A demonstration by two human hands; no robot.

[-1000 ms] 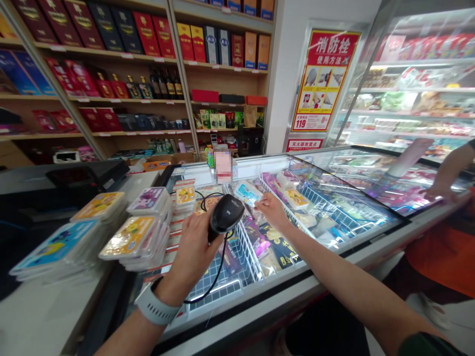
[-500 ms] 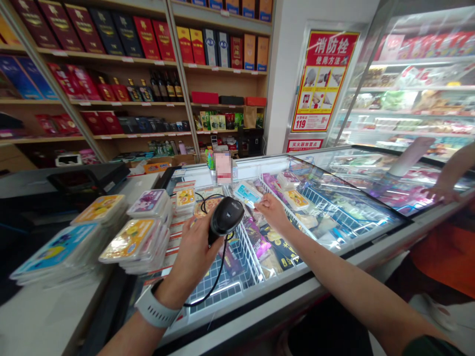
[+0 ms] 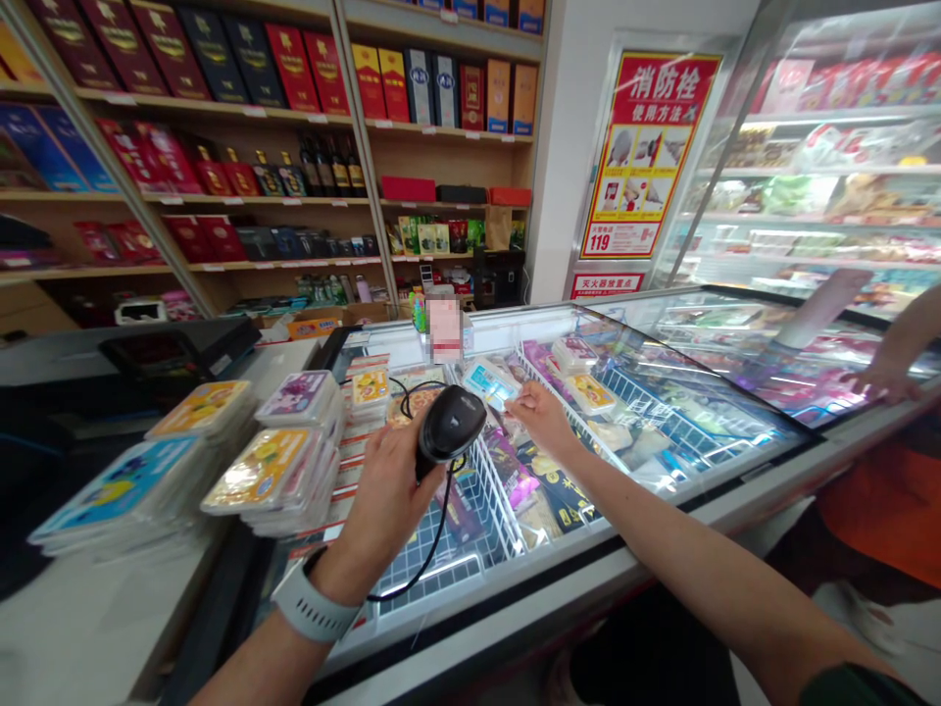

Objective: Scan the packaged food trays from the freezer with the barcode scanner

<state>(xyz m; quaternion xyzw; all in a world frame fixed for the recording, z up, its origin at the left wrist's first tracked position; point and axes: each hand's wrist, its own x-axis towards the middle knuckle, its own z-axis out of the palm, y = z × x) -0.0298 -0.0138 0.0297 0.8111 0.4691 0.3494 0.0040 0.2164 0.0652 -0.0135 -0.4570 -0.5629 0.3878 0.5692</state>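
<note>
My left hand [image 3: 391, 480] is wrapped around a black barcode scanner [image 3: 457, 422], its head facing right and its cable hanging below. My right hand [image 3: 544, 417] pinches the near right corner of a flat plastic pack with a blue label [image 3: 491, 380], just beyond the scanner's head. Both hands are over the glass-topped chest freezer [image 3: 470, 579]. On the left, packs with yellow labels [image 3: 261, 466], purple labels [image 3: 298, 394] and blue labels [image 3: 124, 485] stand in stacks. A small yellow-labelled pack [image 3: 370, 385] lies behind my left hand.
Inside the freezer are white wire baskets [image 3: 500, 490] of bagged goods. Two packs [image 3: 590, 392] rest on its glass farther right. Another person's hand [image 3: 878, 378] touches the freezer's right edge. Shelves of boxes and bottles [image 3: 316, 167] line the back wall beside a red fire-hydrant sign [image 3: 651, 152].
The view has shifted very slightly. Both hands keep nearly the same pose, with the scanner and the blue-labelled pack still held.
</note>
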